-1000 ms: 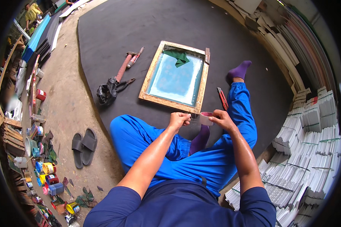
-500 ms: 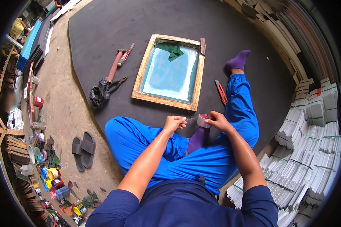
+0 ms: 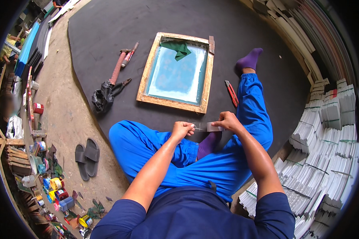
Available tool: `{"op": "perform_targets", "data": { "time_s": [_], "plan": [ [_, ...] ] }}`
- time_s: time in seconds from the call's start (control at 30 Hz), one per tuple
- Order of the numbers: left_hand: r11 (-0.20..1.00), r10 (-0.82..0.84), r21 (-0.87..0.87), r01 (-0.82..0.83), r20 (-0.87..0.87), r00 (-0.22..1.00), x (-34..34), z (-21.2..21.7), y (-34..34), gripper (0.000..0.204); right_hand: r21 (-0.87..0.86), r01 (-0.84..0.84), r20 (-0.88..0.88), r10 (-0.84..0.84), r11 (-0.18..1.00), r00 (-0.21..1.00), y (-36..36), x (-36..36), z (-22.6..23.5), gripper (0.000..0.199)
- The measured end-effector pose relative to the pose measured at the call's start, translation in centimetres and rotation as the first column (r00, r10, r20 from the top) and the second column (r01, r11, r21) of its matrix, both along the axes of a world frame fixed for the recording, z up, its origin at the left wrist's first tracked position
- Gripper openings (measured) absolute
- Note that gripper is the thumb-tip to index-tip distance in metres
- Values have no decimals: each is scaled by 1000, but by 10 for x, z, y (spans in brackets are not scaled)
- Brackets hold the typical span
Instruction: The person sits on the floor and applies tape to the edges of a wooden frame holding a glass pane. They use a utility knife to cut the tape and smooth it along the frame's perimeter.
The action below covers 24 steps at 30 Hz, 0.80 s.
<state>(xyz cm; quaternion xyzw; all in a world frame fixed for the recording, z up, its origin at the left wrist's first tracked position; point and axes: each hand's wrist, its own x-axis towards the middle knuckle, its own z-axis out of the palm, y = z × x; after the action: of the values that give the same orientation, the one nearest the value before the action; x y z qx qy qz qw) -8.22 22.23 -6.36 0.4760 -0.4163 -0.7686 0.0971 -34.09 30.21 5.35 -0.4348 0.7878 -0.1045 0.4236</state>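
Observation:
My right hand [image 3: 226, 120] is closed round a roll of clear tape [image 3: 214, 127], held above my folded leg. A short see-through strip stretches from the roll to my left hand [image 3: 182, 130], whose fingers pinch its loose end. Just beyond my hands lies a wooden-framed printing screen [image 3: 204, 95] with a blue and white mesh. A dark green cloth [image 3: 178, 49] rests at its far end. To the right of the frame, beside my outstretched leg, is a red utility knife [image 3: 231, 94].
Left of the frame lie a hammer [image 3: 117, 68], a second cutter [image 3: 130, 54], pliers [image 3: 122, 85] and a black plastic bag [image 3: 103, 97]. Black sandals [image 3: 87, 158] sit on the concrete. Paint cans [image 3: 56, 183] line the left; bundled white sheets [image 3: 315, 159] are stacked at the right.
The tape roll has turned, so its round opening no longer faces up toward me. My right hand has tilted with it; my left hand keeps its pinch. The view has shifted slightly.

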Motion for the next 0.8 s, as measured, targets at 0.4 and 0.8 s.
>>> {"op": "perform_targets", "data": {
  "time_s": [0.4, 0.8],
  "plan": [
    [992, 60, -104, -67, -64, 996, -10, 12, 0, 21, 122, -248, -1, 250, 961, 968, -2, -37, -19, 53],
    [991, 28, -127, -36, -58, 998, -7, 8, 8, 23, -29, -118, 136, 121, 993, 983, -8, -64, -28, 66]
  ]
}}
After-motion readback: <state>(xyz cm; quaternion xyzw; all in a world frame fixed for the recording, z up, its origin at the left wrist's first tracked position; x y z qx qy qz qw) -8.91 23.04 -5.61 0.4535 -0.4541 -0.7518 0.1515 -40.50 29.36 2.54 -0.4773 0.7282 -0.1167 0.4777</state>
